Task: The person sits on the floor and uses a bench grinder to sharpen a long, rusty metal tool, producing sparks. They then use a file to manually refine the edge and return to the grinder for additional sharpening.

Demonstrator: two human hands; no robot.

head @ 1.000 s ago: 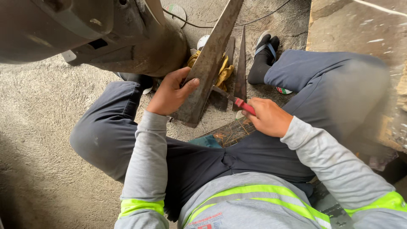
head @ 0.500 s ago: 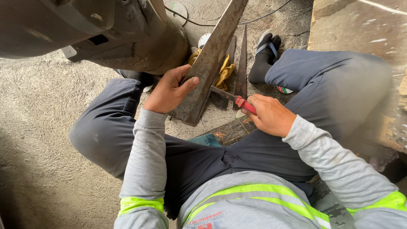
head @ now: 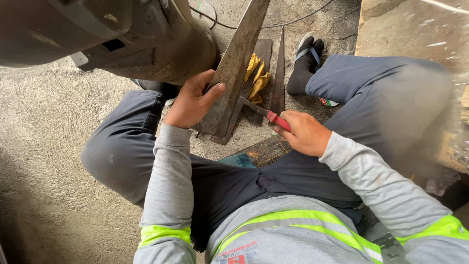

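The long tapered metal plate (head: 233, 73) stands on the concrete floor (head: 44, 146) in the upper middle of the frame, its wide end resting near the person's lap and its long axis rising toward the top edge, leaning slightly right. The left hand (head: 191, 101) grips its left edge, thumb pressed on the face. The right hand (head: 304, 133) is closed around the red handle of a scraper tool (head: 264, 113), whose blade points to the upper left and touches the plate's lower right edge. A second narrow metal spike (head: 279, 73) and yellow gloves (head: 256, 78) lie just behind.
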